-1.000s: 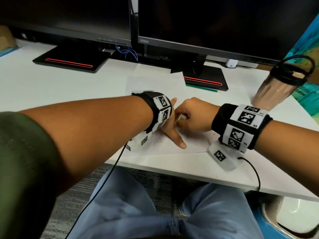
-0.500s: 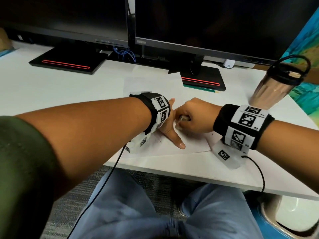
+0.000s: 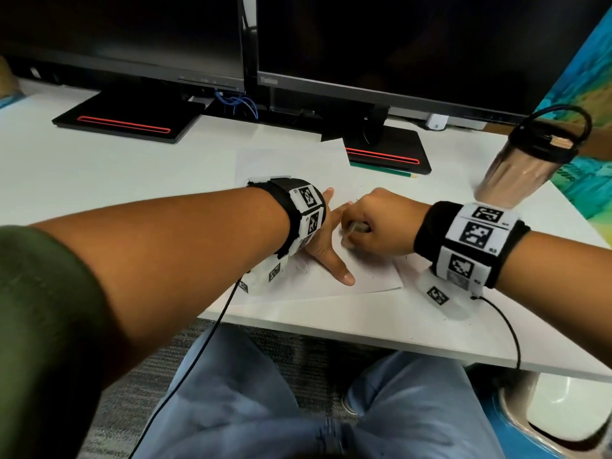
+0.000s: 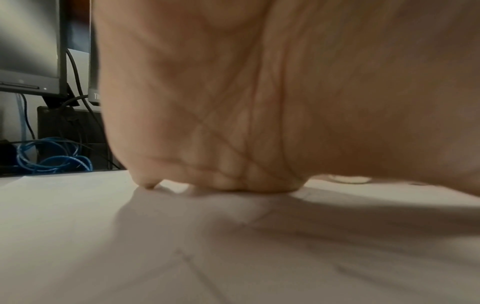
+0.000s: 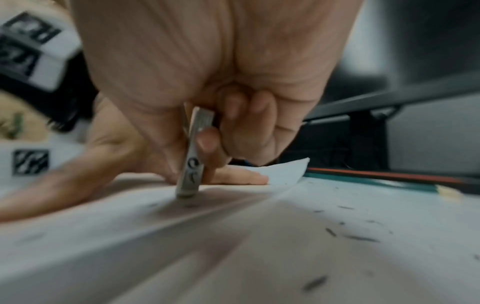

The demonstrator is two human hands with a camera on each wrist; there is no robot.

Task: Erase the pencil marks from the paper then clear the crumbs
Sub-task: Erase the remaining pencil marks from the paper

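A white sheet of paper point(image 3: 284, 164) lies on the desk near its front edge. My left hand point(image 3: 326, 246) lies flat on the paper point(image 4: 103, 236) with fingers spread, pressing it down. My right hand point(image 3: 374, 226) is curled round a slim grey-white eraser point(image 5: 192, 162) and holds it upright, its lower end pressed on the paper point(image 5: 130, 246) beside my left thumb. In the head view only a bit of the eraser point(image 3: 356, 227) shows under the fingers. Dark eraser crumbs point(image 5: 359, 238) lie scattered on the paper to the right of the eraser.
Two dark monitors stand at the back on black bases point(image 3: 126, 119), blue cables point(image 3: 238, 102) between them. A green pencil point(image 3: 384, 169) lies by the right base. A metal tumbler point(image 3: 520, 167) stands at the right. The desk's front edge point(image 3: 364, 329) runs just below my wrists.
My right hand with the eraser has shifted slightly across the paper beside my left hand. The left hand stays flat in the same place.
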